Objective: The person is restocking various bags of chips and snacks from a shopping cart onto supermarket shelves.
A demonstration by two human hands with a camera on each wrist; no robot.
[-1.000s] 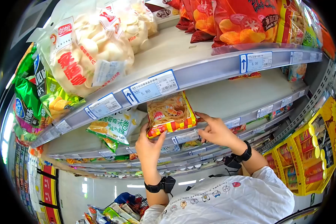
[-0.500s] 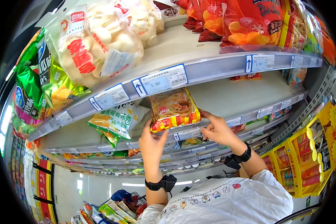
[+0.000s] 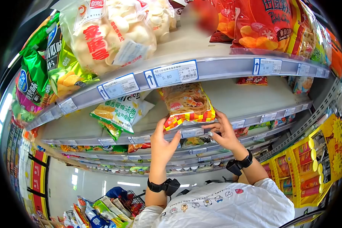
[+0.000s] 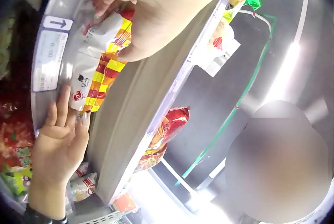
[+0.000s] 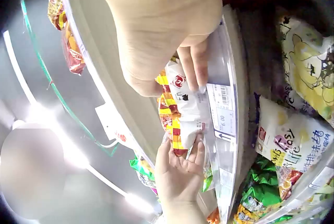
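Both hands hold a red-and-yellow checkered snack bag (image 3: 188, 108) at the front of the shelf just under the top one. My left hand (image 3: 161, 142) grips its lower left corner, thumb in front. At the lower right corner is my right hand (image 3: 231, 136), index finger along the side. In the left wrist view, the bag's white underside (image 4: 86, 67) shows between the two hands, with the right thumb and fingers on either side of its end. A green-and-white chip bag (image 3: 119, 114) lies to the left on the same shelf.
Above runs a shelf edge with price tags (image 3: 171, 75), bearing large clear bags of white puffs (image 3: 110, 38) and red potato chip bags (image 3: 260, 30). A yellow display rack (image 3: 296, 167) stands at the right. Below left, a basket (image 3: 136, 197) holds several packaged snacks.
The head view has shifted, so the shelves and bag appear further right and higher. The right hand's fingers now sit lower around the bag's corner. Both hands stay on the bag.
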